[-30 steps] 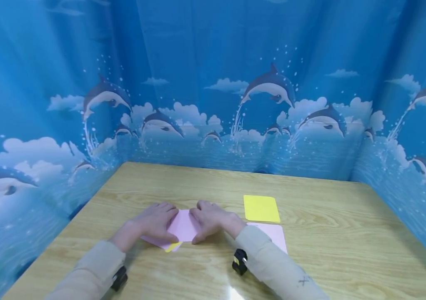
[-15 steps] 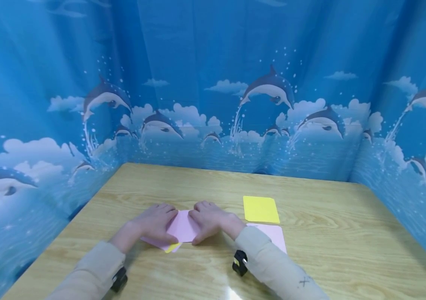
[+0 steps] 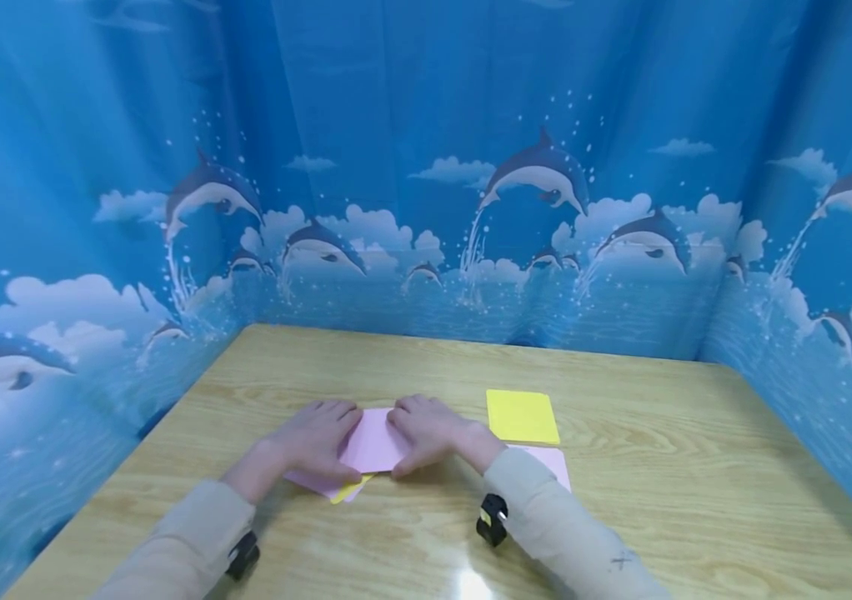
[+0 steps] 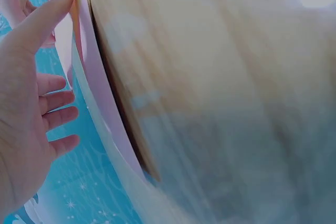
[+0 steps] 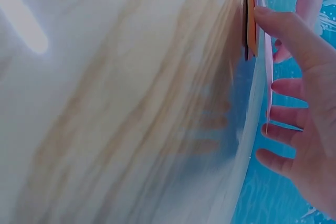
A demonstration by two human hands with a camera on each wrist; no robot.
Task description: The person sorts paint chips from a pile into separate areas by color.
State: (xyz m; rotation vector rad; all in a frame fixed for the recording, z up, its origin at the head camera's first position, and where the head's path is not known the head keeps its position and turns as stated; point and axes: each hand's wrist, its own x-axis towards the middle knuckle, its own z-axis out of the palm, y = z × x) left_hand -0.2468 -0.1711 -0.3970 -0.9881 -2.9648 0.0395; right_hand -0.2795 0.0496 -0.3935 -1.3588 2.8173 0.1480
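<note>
A square pink card is held between my two hands, close over a small pile in the head view. My left hand grips its left side, thumb at the near edge and fingers toward the far edge. On the right side, my right hand holds it the same way; its thumb and fingers stand on either side of the card edge. Beneath and to the left, a yellow card and another pink card poke out, fanned at different angles. The left hand covers part of that pile.
A yellow square card lies to the right on the wood-grain table. Just nearer is a pink card, partly covered by the right sleeve. A blue dolphin-print curtain surrounds the table's back and sides.
Both hands have shifted slightly right and away from the body, carrying the pink card along. More of the yellow card's edge shows beneath. The cards on the right have stayed put.
</note>
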